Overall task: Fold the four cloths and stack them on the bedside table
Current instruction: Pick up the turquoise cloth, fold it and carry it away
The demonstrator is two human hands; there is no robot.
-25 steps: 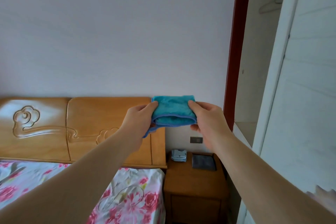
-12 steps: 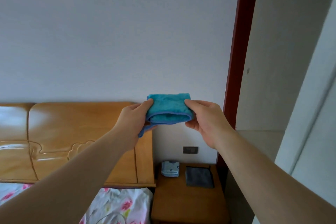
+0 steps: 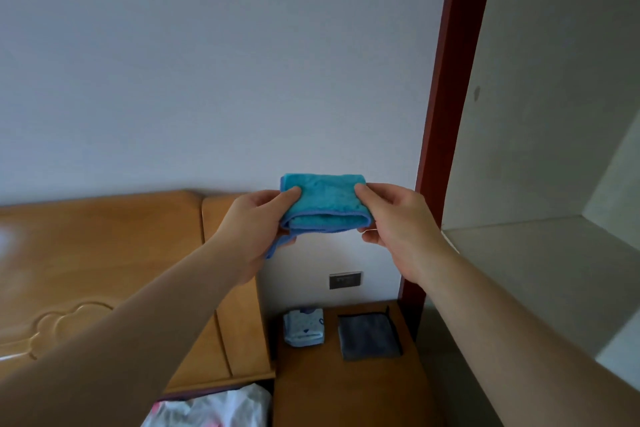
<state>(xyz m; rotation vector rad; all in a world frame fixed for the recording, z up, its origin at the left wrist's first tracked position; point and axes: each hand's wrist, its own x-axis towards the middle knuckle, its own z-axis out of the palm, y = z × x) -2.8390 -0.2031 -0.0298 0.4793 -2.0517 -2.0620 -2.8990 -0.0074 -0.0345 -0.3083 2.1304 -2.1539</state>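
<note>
Aloft, left hand (image 3: 254,229), right hand (image 3: 398,218) pinch cloth (image 3: 325,199); pack (image 3: 304,328) print illegible.

We see a brown wooden bedside table (image 3: 346,392) w/ a folded dark grey square cloth (image 3: 369,336) lying flat near the back, and a small pale blue patterned bundle (image 3: 304,326) just left of it, not touching.

Wooden headboard (image 3: 104,270): honey-colour, glossy, carved cloud-shape relief in lower left part, split in panels by vertical seam. Above headboard: plain pale wall (image 3: 207,62). Below headboard's right end: corner of floral bedsheet (image 3: 214,409), white with pink flowers. Right of headboard, set low: dark wall plate (image 3: 345,280). Further right: tall dark red door frame (image 3: 446,97). Beyond frame, well apart from headboard: pale shelf ledge (image 3: 536,253).
</note>
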